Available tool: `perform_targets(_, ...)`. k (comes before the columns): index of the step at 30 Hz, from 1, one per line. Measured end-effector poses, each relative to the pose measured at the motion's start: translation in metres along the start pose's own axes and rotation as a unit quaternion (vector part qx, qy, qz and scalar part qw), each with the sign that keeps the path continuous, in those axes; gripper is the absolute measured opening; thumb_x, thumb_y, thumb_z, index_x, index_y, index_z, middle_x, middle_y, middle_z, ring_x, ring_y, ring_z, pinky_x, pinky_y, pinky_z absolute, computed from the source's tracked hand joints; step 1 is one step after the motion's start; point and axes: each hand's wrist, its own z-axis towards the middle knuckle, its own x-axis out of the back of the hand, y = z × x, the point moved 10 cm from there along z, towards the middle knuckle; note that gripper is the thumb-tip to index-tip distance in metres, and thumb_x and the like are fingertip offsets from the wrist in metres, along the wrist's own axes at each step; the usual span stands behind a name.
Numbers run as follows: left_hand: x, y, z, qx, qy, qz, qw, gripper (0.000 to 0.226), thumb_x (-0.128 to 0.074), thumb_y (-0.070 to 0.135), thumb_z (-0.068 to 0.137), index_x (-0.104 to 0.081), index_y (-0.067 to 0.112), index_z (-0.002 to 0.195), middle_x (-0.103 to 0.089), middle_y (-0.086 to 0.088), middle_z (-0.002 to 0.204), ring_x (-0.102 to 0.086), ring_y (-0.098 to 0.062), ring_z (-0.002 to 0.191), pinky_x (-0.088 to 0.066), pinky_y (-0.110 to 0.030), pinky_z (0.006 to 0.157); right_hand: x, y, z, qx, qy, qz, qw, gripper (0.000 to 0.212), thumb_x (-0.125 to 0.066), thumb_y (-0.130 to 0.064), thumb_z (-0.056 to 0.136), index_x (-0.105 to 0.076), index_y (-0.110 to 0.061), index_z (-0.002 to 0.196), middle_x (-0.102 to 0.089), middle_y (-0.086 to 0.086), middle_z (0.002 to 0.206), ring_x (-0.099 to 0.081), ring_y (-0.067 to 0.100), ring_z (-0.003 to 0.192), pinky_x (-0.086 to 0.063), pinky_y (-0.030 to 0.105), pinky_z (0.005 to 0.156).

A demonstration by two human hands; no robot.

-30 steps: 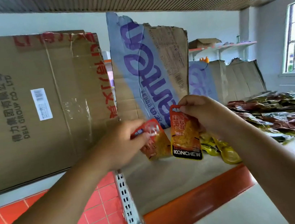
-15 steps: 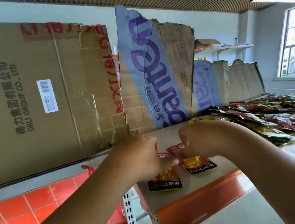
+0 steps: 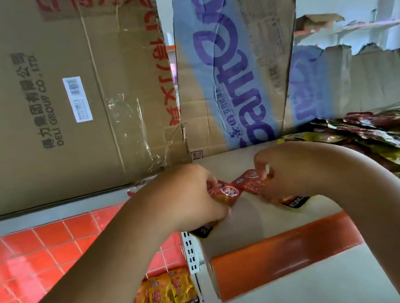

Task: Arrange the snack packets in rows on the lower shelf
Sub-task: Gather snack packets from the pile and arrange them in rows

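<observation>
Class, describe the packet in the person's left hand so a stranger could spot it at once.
Find the orange-edged shelf in front of the blue-banded cardboard. Above it, two hands hold red packets side by side. Take the left packet, gripped by the left hand at the shelf's end; its neighbour is in the right hand.

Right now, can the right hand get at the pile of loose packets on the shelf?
Probably yes: the pile lies beside the right hand, nothing between; but its grip holds a red packet.

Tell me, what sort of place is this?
Probably a small shop being stocked: a metal shelf with an orange front edge, a heap of snack packets on it, and flattened cardboard cartons propped behind.
</observation>
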Motion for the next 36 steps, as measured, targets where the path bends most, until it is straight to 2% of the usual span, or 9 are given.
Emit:
perform_targets(4,-0.002,-0.009,-0.009,0.014,0.011,0.022,1.000,0.027,-0.069,0.048,0.081,-0.074,0.022,0.085,-0.069,-0.001,0.069,-0.067,-0.016,0.063,-0.054,-0.035,0.057,-0.004,0.001,0.002,0.019,0.010,0.054,0.998,0.030,-0.074,-0.042,0.084,-0.058,-0.032,0.107,-0.059,-0.009,0.106,-0.056,0.012,0.092,-0.044,0.028,0.071)
perform_targets(8,0.001,-0.014,-0.019,0.009,0.000,0.082,0.997,0.035,-0.068,0.061,0.088,-0.075,0.029,0.101,-0.071,0.005,0.076,-0.065,-0.008,0.067,-0.054,-0.035,0.067,-0.003,0.004,0.004,0.034,0.040,0.085,0.995,0.034,-0.076,-0.043,0.082,-0.056,-0.034,0.108,-0.059,-0.009,0.110,-0.058,0.014,0.094,-0.048,0.029,0.073)
perform_targets(12,0.005,-0.015,-0.031,0.001,0.006,0.048,0.999,0.026,-0.067,0.049,0.085,-0.073,0.031,0.103,-0.073,0.006,0.079,-0.068,-0.008,0.065,-0.058,-0.039,0.065,0.003,-0.002,-0.003,0.057,0.100,0.125,0.985,0.034,-0.079,-0.044,0.079,-0.058,-0.033,0.104,-0.060,-0.012,0.105,-0.058,0.009,0.089,-0.047,0.025,0.069)
perform_targets(16,0.022,-0.026,-0.067,-0.014,0.103,-0.025,0.994,0.023,-0.065,0.035,0.085,-0.070,0.040,0.107,-0.069,0.015,0.076,-0.063,-0.001,0.059,-0.049,-0.025,0.052,0.017,-0.026,-0.025,0.092,0.187,0.166,0.964,0.034,-0.079,-0.045,0.081,-0.056,-0.033,0.104,-0.059,-0.016,0.096,-0.056,0.001,0.080,-0.039,0.015,0.058)
perform_targets(19,0.041,-0.051,-0.111,-0.026,0.208,-0.080,0.974,0.052,-0.069,0.040,0.083,-0.060,0.050,0.133,-0.071,0.028,0.095,-0.065,0.010,0.083,-0.049,-0.014,0.065,0.028,-0.051,-0.045,0.114,0.240,0.212,0.941,0.038,-0.080,-0.045,0.077,-0.055,-0.036,0.105,-0.063,-0.012,0.104,-0.061,0.007,0.089,-0.043,0.017,0.063)
perform_targets(21,0.051,-0.074,-0.145,-0.040,0.262,-0.127,0.956,0.060,-0.068,0.042,0.078,-0.055,0.050,0.136,-0.071,0.028,0.103,-0.066,0.010,0.096,-0.052,-0.015,0.078,0.032,-0.075,-0.060,0.121,0.263,0.233,0.928,0.039,-0.080,-0.043,0.078,-0.055,-0.036,0.107,-0.060,-0.014,0.105,-0.060,0.005,0.090,-0.044,0.014,0.066)
perform_targets(24,0.062,-0.116,-0.198,-0.043,0.312,-0.175,0.933,0.060,-0.070,0.038,0.078,-0.059,0.045,0.136,-0.072,0.023,0.109,-0.068,0.003,0.104,-0.057,-0.029,0.089,0.034,-0.131,-0.085,0.143,0.291,0.251,0.912,0.040,-0.079,-0.041,0.077,-0.055,-0.037,0.109,-0.057,-0.017,0.104,-0.058,0.004,0.090,-0.042,0.010,0.068)
perform_targets(30,0.082,-0.212,-0.309,-0.028,0.393,-0.170,0.903,0.062,-0.064,0.042,0.079,-0.059,0.035,0.140,-0.071,0.011,0.114,-0.069,-0.015,0.107,-0.057,-0.044,0.090,0.007,-0.264,-0.108,0.195,0.271,0.318,0.887,0.039,-0.081,-0.036,0.072,-0.058,-0.039,0.103,-0.063,-0.015,0.099,-0.063,0.006,0.084,-0.054,0.033,0.072)
perform_targets(36,0.080,-0.311,-0.407,0.042,0.423,-0.175,0.888,0.065,-0.067,0.043,0.080,-0.054,0.038,0.143,-0.066,0.021,0.125,-0.064,0.004,0.114,-0.053,-0.014,0.091,-0.043,-0.374,-0.103,0.236,0.217,0.360,0.876,0.036,-0.082,-0.031,0.073,-0.057,-0.038,0.098,-0.059,-0.022,0.100,-0.057,-0.002,0.091,-0.045,0.024,0.071)
